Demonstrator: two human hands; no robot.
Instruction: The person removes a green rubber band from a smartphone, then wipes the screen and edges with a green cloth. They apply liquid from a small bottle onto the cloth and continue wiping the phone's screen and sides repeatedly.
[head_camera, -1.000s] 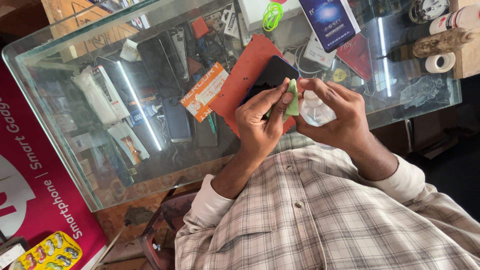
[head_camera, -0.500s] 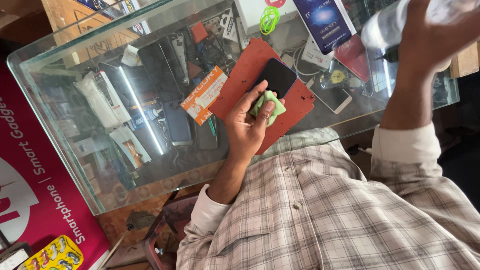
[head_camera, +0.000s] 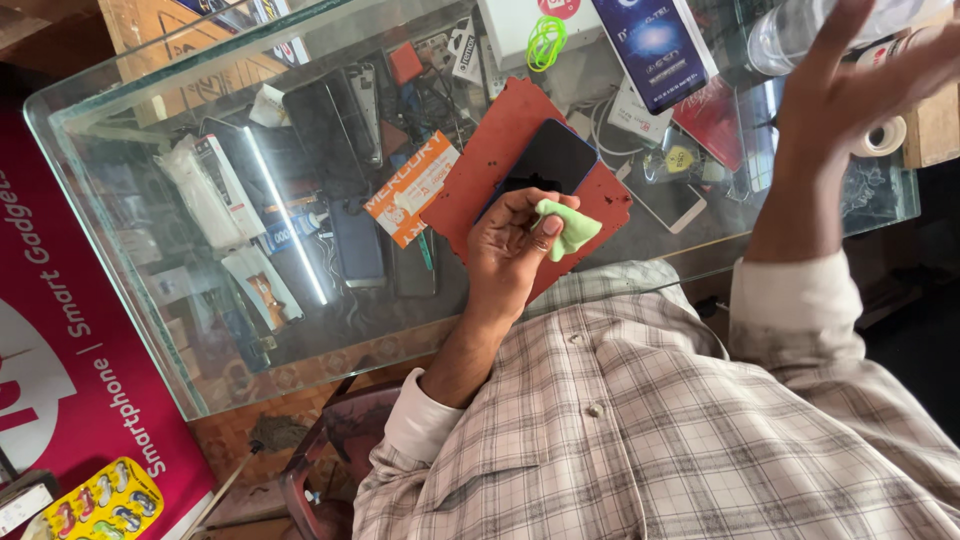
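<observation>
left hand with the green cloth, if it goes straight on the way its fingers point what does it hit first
Most likely the dark phone on the red mat, just past the left hand and its green cloth. How high the hand sits above the phone is unclear from this view.

A glass-topped display counter (head_camera: 150, 150) fills the upper frame. A red rectangular work mat (head_camera: 480, 170) lies centre. A dark blue-edged smartphone (head_camera: 545, 160) rests on it.

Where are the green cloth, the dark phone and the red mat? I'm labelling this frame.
green cloth (head_camera: 568, 228), head view, its bunched middle.
dark phone (head_camera: 545, 160), head view, its screen.
red mat (head_camera: 490, 150), head view, bare upper part.
</observation>
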